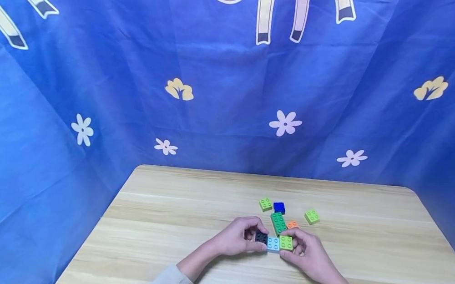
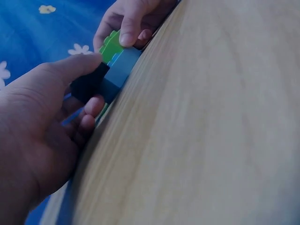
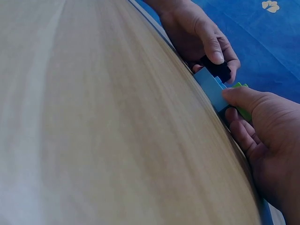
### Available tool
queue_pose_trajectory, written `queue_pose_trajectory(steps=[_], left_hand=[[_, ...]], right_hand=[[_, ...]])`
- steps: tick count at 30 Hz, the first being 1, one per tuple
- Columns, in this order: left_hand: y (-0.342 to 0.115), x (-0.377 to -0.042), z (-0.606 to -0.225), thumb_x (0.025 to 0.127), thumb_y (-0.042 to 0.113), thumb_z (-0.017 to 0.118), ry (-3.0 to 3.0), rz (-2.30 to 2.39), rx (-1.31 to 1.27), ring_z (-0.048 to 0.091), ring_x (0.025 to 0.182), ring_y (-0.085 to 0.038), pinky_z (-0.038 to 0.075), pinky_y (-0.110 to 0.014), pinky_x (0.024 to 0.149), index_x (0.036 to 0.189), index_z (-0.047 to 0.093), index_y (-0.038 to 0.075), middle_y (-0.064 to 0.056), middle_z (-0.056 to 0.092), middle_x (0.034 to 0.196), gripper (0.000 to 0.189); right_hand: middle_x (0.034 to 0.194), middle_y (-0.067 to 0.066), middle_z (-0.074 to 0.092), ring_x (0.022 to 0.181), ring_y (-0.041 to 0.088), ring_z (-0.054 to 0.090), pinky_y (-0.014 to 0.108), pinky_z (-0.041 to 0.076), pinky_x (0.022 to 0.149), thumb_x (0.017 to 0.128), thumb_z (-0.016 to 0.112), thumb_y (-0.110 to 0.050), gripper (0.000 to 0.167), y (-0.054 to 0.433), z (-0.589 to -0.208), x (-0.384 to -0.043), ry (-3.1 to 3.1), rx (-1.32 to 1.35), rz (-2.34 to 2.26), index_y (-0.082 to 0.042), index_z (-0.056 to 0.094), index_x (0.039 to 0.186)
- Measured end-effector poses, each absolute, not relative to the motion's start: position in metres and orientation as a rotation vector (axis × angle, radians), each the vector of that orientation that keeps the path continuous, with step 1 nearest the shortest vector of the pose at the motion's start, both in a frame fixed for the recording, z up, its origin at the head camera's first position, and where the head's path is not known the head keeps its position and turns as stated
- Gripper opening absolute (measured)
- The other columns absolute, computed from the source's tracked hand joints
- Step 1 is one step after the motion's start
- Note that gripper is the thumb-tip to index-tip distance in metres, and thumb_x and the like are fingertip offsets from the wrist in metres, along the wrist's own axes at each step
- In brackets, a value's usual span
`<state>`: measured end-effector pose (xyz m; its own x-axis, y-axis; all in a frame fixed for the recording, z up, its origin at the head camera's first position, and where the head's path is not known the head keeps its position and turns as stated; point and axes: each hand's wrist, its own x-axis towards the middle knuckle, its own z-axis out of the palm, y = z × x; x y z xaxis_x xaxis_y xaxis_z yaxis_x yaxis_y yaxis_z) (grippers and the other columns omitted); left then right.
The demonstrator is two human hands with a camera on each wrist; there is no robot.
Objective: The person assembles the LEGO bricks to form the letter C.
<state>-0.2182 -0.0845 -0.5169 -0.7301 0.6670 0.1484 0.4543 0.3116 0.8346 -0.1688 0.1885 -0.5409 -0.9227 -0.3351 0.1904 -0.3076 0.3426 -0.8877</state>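
My left hand pinches a black brick between thumb and fingers. Lime green, the brick at the other side is pinched by my right hand. A light blue brick shows between those two, its studs facing up. In the left wrist view the light blue brick sits low, close over the table, with the black brick and lime brick higher at its ends. From the right wrist, my right thumb reaches the edge of the light blue brick.
Just behind the hands lie a long green brick and an orange brick, partly covered by the right hand. Farther back are a dark blue brick and two lime bricks, one left, one right. A blue curtain surrounds the wooden table.
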Motion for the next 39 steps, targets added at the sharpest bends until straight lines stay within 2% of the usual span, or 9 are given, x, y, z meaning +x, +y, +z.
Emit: queue_pose_trajectory(steps=[2,6,10,17,22,28,32,36,39], left_hand=[[-0.085,-0.219,-0.519,0.089,0.020,0.088,2.342,1.400,1.024,0.053,0.072,-0.003,0.044,-0.017,0.063,0.112,0.074,0.018,0.010,0.066,0.091,0.027],[-0.086,-0.222,-0.522,0.101,0.025,0.074,2.317,1.442,0.967,0.057,0.074,-0.004,0.048,-0.020,0.066,0.112,0.075,0.017,0.008,0.070,0.091,0.013],[-0.089,-0.226,-0.524,0.109,0.030,0.060,2.330,1.469,0.899,0.059,0.073,-0.005,0.052,-0.022,0.067,0.110,0.076,0.018,0.007,0.072,0.089,0.020],[-0.096,-0.241,-0.529,0.108,0.018,0.063,2.283,1.776,0.766,0.063,0.068,-0.013,0.055,-0.025,0.058,0.102,0.073,0.003,-0.013,0.073,0.086,0.019],[-0.096,-0.257,-0.530,0.106,0.017,0.066,2.424,1.879,0.672,0.060,0.064,-0.014,0.050,-0.023,0.054,0.103,0.074,0.003,-0.017,0.071,0.082,0.017],[-0.081,-0.283,-0.531,0.100,0.011,0.073,2.620,1.909,0.575,0.057,0.067,-0.012,0.048,-0.021,0.060,0.102,0.073,0.007,-0.012,0.070,0.084,0.006],[-0.070,-0.293,-0.532,0.097,0.011,0.076,2.692,1.871,0.545,0.058,0.072,-0.010,0.050,-0.022,0.064,0.110,0.073,0.003,-0.006,0.073,0.092,0.016],[-0.064,-0.295,-0.533,0.096,0.025,0.079,2.802,1.639,0.529,0.060,0.076,-0.008,0.052,-0.025,0.069,0.124,0.072,0.008,-0.001,0.076,0.107,0.034],[-0.061,-0.294,-0.531,0.096,0.037,0.079,2.904,1.418,0.550,0.059,0.079,-0.007,0.050,-0.027,0.072,0.128,0.073,0.017,0.004,0.076,0.110,0.038]], right_hand=[[0.084,0.000,0.061,0.065,0.006,0.056,0.025,0.051,0.056,0.086,0.089,-0.016,0.042,0.189,-0.541,-0.169,2.556,-0.629,-1.681,-0.014,0.070,0.123],[0.084,0.000,0.062,0.065,0.006,0.056,0.025,0.052,0.057,0.086,0.089,-0.016,0.042,0.190,-0.541,-0.168,2.559,-0.647,-1.683,-0.014,0.070,0.123],[0.085,0.000,0.062,0.066,0.007,0.057,0.026,0.052,0.057,0.086,0.089,-0.016,0.042,0.189,-0.542,-0.169,2.553,-0.640,-1.683,-0.013,0.070,0.123],[0.086,0.002,0.060,0.067,0.007,0.056,0.024,0.051,0.058,0.086,0.089,-0.016,0.041,0.187,-0.540,-0.169,2.536,-0.619,-1.683,-0.011,0.070,0.123],[0.085,0.002,0.059,0.066,0.006,0.055,0.024,0.050,0.057,0.086,0.088,-0.014,0.040,0.186,-0.540,-0.166,2.542,-0.638,-1.689,-0.012,0.070,0.121],[0.084,0.002,0.060,0.065,0.007,0.055,0.024,0.050,0.056,0.085,0.088,-0.011,0.040,0.189,-0.540,-0.165,2.539,-0.623,-1.698,-0.011,0.070,0.120],[0.085,0.003,0.061,0.065,0.008,0.057,0.025,0.052,0.057,0.084,0.088,-0.010,0.041,0.190,-0.541,-0.165,2.512,-0.616,-1.697,-0.012,0.070,0.120],[0.085,0.003,0.061,0.064,0.008,0.057,0.025,0.051,0.055,0.082,0.089,-0.009,0.042,0.189,-0.541,-0.166,2.505,-0.628,-1.692,-0.013,0.070,0.120],[0.085,0.003,0.060,0.064,0.007,0.056,0.025,0.051,0.055,0.081,0.089,-0.008,0.043,0.190,-0.541,-0.167,2.519,-0.632,-1.681,-0.014,0.070,0.119]])
